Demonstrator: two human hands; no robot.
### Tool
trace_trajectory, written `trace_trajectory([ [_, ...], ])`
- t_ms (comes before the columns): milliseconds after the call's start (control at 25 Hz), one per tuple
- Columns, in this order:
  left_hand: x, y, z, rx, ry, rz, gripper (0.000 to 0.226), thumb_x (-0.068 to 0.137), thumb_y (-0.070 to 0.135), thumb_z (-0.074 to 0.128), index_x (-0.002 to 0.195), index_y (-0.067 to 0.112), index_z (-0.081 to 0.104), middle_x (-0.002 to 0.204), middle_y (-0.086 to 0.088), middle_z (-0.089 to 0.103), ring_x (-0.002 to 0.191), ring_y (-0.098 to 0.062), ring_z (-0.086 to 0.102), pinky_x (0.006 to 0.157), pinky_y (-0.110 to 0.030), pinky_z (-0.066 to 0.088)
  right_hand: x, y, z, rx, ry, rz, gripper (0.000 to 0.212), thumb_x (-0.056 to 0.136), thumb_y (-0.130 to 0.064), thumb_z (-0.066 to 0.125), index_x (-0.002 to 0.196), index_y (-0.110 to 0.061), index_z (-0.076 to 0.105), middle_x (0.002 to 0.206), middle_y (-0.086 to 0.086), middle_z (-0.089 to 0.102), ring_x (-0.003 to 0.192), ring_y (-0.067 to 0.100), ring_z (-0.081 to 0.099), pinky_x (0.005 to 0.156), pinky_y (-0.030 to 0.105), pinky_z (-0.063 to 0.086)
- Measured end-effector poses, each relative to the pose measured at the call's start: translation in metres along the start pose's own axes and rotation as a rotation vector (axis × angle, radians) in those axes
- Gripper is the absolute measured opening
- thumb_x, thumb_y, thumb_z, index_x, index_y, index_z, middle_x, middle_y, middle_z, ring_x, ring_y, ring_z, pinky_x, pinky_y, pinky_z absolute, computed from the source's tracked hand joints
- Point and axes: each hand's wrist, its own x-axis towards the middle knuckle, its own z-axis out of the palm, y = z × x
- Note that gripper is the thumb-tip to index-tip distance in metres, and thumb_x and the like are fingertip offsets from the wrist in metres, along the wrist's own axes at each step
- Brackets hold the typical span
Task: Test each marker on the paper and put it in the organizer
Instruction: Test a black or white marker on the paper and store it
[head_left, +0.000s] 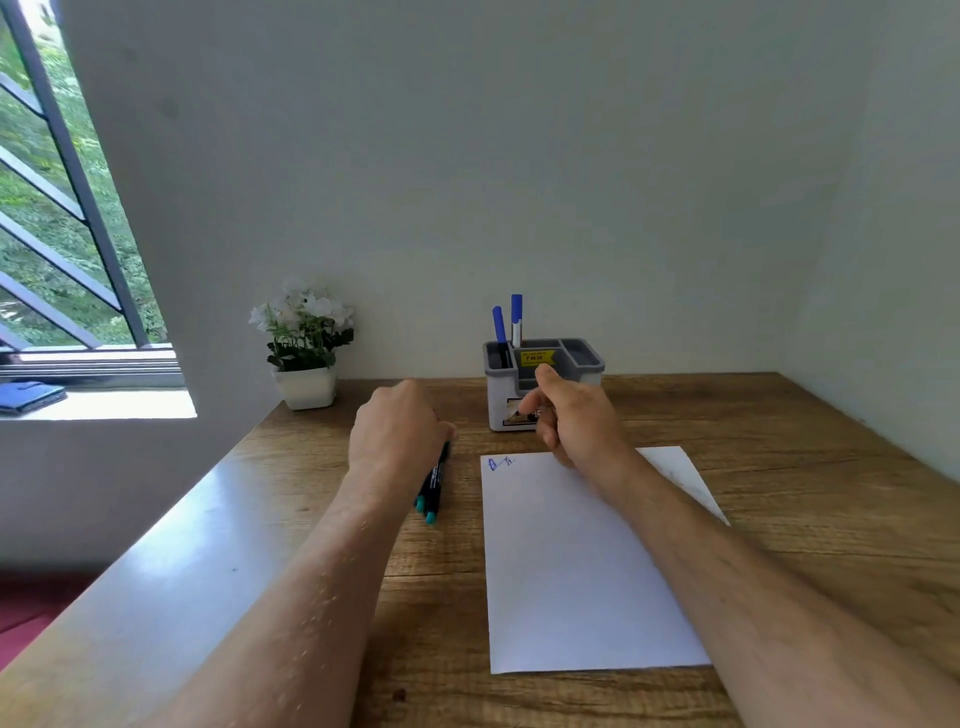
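1. Where the wooden counter (779, 467) meets the wall, at about 12 o'clock from the person, stands a grey organizer (582, 364) with several compartments.
2. Its rear left compartment holds two blue-capped markers (516, 317), both upright with caps uppermost; the other compartments show nothing that can be made out.
3. A yellow price sticker (536, 357) sits on an inner wall of the organizer; it seems to read "49.00", and the smaller print is too fine to read.
4. A second label, low on the organizer's front, is mostly hidden behind the right hand.
5. The right hand (576, 421) is raised in front of the organizer at about 1 o'clock, its grip curled narrowly round a small dark item with a pointed tip that looks like a marker; most of it is hidden in the fist.
6. The left hand (397, 426) lies knuckles-up on the counter at about 11 o'clock, fingers curled over the far ends of the black markers (434, 486); whether it actually holds them cannot be told.
7. These markers lie side by side, just left of the paper, with black barrels, white print too small to read, and teal ends pointing towards the person.
8. The white paper (582, 571) lies flat at the centre of the counter, with small blue scribbles (500, 462) in its far left corner.
9. A white pot of white flowers (305, 353) stands at about 10 o'clock against the wall.
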Motion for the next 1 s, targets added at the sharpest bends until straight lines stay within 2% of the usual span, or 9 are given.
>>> trace_trajectory([
  [160, 0.003, 0.002, 0.011, 0.069, -0.019, 0.002, 0.025, 0.083, 0.036, 0.075, 0.096, 0.015, 0.073, 0.086, -0.006, 0.07, 0.071, -0.02, 0.065, 0.058, -0.031, 0.051, -0.001, 0.002, 0.001, -0.063, 0.026, -0.004, 0.056, 0.101, -0.048, 0.039, 0.077, -0.008, 0.071, 0.041, -0.01, 0.052, 0.036, 0.002, 0.041, 0.035, 0.013, 0.033],
  [360, 0.009, -0.005, 0.013, 0.092, -0.004, -0.001, 0.023, 0.081, 0.035, 0.075, 0.09, 0.013, 0.072, 0.074, -0.004, 0.062, 0.064, -0.02, 0.058, 0.053, -0.031, 0.044, -0.002, -0.004, 0.0, -0.026, -0.001, -0.027, 0.056, 0.101, -0.046, 0.04, 0.072, -0.009, 0.069, 0.041, -0.008, 0.05, 0.035, 0.003, 0.039, 0.034, 0.015, 0.03],
  [520, 0.014, -0.009, 0.015, 0.002, -0.053, -0.048, 0.033, 0.077, 0.042, 0.079, 0.093, 0.014, 0.072, 0.085, -0.006, 0.069, 0.073, -0.021, 0.064, 0.058, -0.032, 0.048, -0.002, -0.003, 0.002, -0.061, -0.003, -0.04, 0.057, 0.101, -0.047, 0.039, 0.071, -0.008, 0.068, 0.039, -0.013, 0.052, 0.033, 0.001, 0.039, 0.034, 0.013, 0.031],
  [680, 0.015, -0.006, 0.019, 0.056, -0.037, -0.019, 0.034, 0.079, 0.042, 0.077, 0.096, 0.014, 0.072, 0.085, -0.006, 0.068, 0.074, -0.021, 0.064, 0.058, -0.031, 0.049, 0.001, -0.002, 0.0, -0.058, 0.01, -0.054, 0.057, 0.101, -0.047, 0.039, 0.069, -0.009, 0.068, 0.038, -0.012, 0.05, 0.032, 0.001, 0.04, 0.033, 0.012, 0.031],
  [920, 0.016, 0.001, 0.026, 0.106, -0.033, -0.028, 0.038, 0.073, 0.046, 0.081, 0.087, 0.015, 0.065, 0.07, -0.002, 0.056, 0.066, -0.019, 0.057, 0.056, -0.031, 0.046, 0.005, 0.002, 0.002, -0.155, 0.019, -0.096, 0.059, 0.099, -0.053, 0.039, 0.07, -0.012, 0.07, 0.042, -0.01, 0.052, 0.036, 0.001, 0.044, 0.044, 0.02, 0.035],
  [1000, 0.017, 0.002, 0.028, 0.115, -0.031, -0.021, 0.037, 0.073, 0.046, 0.081, 0.088, 0.016, 0.065, 0.071, -0.002, 0.057, 0.067, -0.02, 0.058, 0.056, -0.031, 0.047, 0.007, 0.003, 0.003, -0.171, 0.016, -0.107, 0.06, 0.099, -0.053, 0.038, 0.072, -0.012, 0.071, 0.04, -0.013, 0.052, 0.036, 0.0, 0.045, 0.046, 0.02, 0.034],
])
